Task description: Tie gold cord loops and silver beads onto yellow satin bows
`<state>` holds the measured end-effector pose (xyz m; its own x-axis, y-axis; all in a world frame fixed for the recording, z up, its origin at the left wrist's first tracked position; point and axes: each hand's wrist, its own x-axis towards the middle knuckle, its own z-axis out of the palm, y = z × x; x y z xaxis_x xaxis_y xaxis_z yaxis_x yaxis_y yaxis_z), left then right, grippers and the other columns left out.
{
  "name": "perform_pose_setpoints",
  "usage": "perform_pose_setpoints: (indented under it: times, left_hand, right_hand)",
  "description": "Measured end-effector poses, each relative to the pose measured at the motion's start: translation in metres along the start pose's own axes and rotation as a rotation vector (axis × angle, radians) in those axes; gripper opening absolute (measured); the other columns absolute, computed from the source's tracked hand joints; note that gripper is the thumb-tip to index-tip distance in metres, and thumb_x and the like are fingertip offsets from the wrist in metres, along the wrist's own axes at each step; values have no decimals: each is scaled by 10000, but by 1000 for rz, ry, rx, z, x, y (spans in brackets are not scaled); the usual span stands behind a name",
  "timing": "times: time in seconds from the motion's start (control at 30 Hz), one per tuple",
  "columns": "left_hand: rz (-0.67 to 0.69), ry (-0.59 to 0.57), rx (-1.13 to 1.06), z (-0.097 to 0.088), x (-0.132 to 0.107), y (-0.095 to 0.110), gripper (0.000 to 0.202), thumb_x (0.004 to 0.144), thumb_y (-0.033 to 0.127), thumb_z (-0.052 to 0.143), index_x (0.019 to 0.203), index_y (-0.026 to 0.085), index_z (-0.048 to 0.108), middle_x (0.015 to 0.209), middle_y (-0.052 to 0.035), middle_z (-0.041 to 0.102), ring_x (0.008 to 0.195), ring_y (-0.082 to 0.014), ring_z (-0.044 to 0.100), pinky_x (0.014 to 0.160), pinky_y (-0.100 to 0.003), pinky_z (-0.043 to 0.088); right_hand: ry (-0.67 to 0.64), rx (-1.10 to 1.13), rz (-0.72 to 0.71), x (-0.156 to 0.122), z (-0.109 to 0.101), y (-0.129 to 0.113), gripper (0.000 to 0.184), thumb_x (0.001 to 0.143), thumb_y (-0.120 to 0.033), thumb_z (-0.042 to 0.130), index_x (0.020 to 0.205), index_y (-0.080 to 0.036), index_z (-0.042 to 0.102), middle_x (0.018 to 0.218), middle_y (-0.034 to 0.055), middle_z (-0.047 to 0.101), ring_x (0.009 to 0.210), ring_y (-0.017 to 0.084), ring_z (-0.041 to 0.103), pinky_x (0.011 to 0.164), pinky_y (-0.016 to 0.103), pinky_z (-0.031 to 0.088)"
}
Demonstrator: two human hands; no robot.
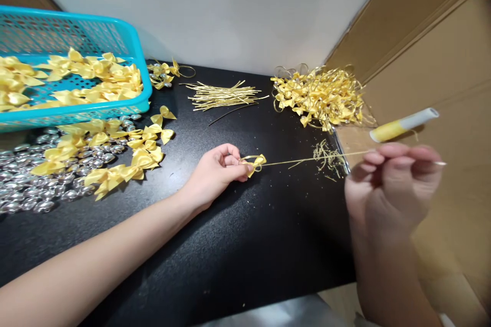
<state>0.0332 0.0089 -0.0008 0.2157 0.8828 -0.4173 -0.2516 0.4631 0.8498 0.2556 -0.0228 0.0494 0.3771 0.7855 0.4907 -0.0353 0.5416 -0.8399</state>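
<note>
My left hand [220,171] pinches a small yellow ribbon bow [258,164] that has a gold loop beside it, just above the black table. From the bow a thin gold thread [291,162] runs taut to the right. My right hand [391,184] is closed on the far end of that thread, raised near the table's right edge. A small pale tip sticks out past its fingers; what it belongs to is hidden. Under the thread lies a pile of short gold clippings [329,159].
At left a turquoise basket [76,111] holds yellow bows. Before it lie silver beads [42,184] and loose bows [143,157]. Gold cords [226,96] lie behind, with a heap of looped bows [318,93] at back right. A yellow-white tube [404,125] lies by the cardboard [441,61].
</note>
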Motion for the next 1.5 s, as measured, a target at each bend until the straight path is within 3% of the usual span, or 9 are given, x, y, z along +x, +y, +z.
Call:
perform_pose_setpoints:
  times: [0.27,0.53,0.73,0.93,1.07,1.2,1.33,1.43,1.5]
  left_hand:
    - [-1,-31,-22,0,2,-1,371,581,111,797,657,166,438,576,22,674,528,-67,595,529,-154,444]
    - [-18,-18,-2,0,3,0,345,582,121,781,672,164,450,526,42,648,494,-56,576,515,-142,435]
    - [-2,-14,28,0,3,-2,313,591,132,774,677,159,474,548,31,657,500,-60,580,518,-149,444]
    - [42,-72,121,-1,1,-3,176,648,156,732,695,142,563,570,48,605,502,-57,550,515,-166,472]
    - [64,-146,177,-2,2,-3,107,709,169,675,714,141,572,579,48,575,486,-52,515,499,-167,473]
    - [106,-194,173,-4,3,-6,149,741,173,666,847,153,562,651,53,553,548,-68,539,514,-178,502]
    - [336,-211,312,-8,-1,-13,166,812,215,676,907,167,549,750,31,570,652,-81,588,584,-182,526]
    - [641,-171,547,-12,-7,-16,102,854,178,651,913,177,568,819,-1,625,720,-94,630,631,-187,542]
    - [879,-176,703,-15,-10,-15,105,852,112,639,909,180,583,837,-12,655,749,-104,650,671,-202,552]
  right_hand:
    - [122,-5,139,38,-14,0,244,857,-162,652,718,-335,753,701,-117,724,617,-13,660,582,121,465]
    - [175,183,80,50,-10,18,263,815,-3,639,705,-220,737,665,-61,719,568,4,649,521,48,522]
    - [189,182,60,50,-13,21,215,776,-21,683,700,-215,736,667,-51,721,573,14,652,518,58,517]
    - [-2,158,114,40,-14,22,139,700,-221,816,776,-292,724,693,-81,681,518,25,603,495,124,504]
    - [-257,143,168,24,-4,17,94,784,-327,754,817,-298,672,625,-82,585,369,33,462,361,174,364]
    - [-458,5,459,-1,15,31,189,877,-404,626,810,-235,574,558,-83,406,384,46,384,385,201,264]
    - [-548,-209,545,-23,27,50,171,808,-300,677,836,-214,532,590,-100,327,457,40,302,433,191,252]
    - [-618,-343,391,-32,28,52,223,726,-191,740,909,-202,612,554,-118,284,448,36,252,419,188,219]
    - [-623,-414,196,-34,26,51,114,753,-164,720,847,-192,663,531,-100,374,433,33,272,401,191,223]
